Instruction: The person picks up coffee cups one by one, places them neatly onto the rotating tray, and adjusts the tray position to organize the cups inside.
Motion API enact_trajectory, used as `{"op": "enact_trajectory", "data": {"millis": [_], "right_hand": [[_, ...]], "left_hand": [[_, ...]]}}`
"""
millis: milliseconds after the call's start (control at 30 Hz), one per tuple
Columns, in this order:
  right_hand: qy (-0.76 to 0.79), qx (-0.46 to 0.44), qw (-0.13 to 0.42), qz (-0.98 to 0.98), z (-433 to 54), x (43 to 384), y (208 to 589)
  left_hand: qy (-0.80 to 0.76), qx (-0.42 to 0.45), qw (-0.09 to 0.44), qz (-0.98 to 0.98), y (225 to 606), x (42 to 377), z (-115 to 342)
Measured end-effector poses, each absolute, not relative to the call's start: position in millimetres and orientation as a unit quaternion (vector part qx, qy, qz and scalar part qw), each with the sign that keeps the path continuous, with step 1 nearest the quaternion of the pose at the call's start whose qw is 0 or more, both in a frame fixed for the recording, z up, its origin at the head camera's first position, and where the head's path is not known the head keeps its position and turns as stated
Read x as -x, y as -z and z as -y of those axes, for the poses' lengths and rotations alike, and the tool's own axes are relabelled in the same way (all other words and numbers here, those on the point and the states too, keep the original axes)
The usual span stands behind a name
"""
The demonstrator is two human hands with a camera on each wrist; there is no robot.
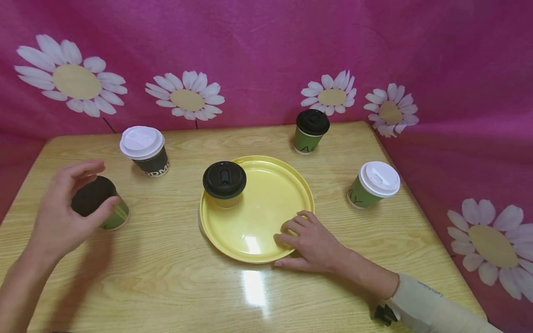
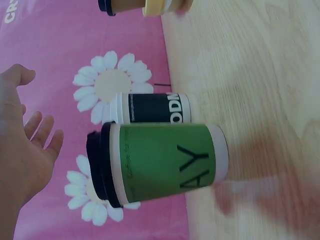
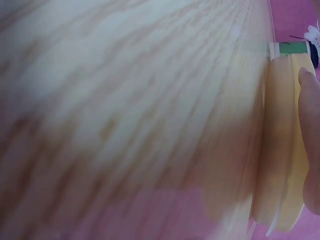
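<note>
My left hand (image 1: pixel 62 217) hovers beside a green paper coffee cup (image 1: pixel 118 216) with a black lid, thumb and fingers curved apart around the lid's side. In the left wrist view, a gap shows between that hand (image 2: pixel 30 145) and the upright cup (image 2: pixel 165 162). At the front right of a round yellow tray (image 1: pixel 266 199), my right hand (image 1: pixel 314 245) grips the rim, fingers over the inside and thumb outside. A black-lidded coffee cup (image 1: pixel 225 182) stands on the tray's left part. The right wrist view catches the tray's side wall (image 3: pixel 277 140) close up.
Behind the left cup stands a dark cup (image 1: pixel 151 164) with a white lid. A green cup with a black lid (image 1: pixel 308 138) is at the back right, and a green cup with a white lid (image 1: pixel 366 194) to the right. Pink daisy cloth (image 1: pixel 258 60) borders the wooden table.
</note>
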State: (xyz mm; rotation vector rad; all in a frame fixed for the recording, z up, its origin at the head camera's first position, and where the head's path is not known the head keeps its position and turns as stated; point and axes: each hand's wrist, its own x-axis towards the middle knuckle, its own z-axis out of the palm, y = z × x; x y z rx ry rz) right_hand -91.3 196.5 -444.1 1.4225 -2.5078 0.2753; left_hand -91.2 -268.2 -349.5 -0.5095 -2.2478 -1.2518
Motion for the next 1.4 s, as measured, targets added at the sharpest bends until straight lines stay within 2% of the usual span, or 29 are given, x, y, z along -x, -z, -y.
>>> {"op": "enact_trajectory", "data": {"millis": [400,733,1033,1400], "right_hand": [[-0.097,-0.482,0.117,0.863,-195,89,443],[-0.099,-0.483,0.127,0.861,-195,89,443],[-0.099,-0.479,0.125,0.863,-194,88,444],[-0.100,-0.479,0.124,0.863,-194,88,443]], "left_hand": [[0.507,0.112,0.281,0.807,357,80,295],[0.552,0.099,0.298,0.772,370,77,314],[0.693,0.091,0.274,0.661,374,74,323],[0.730,0.068,0.234,0.638,390,73,334]]}}
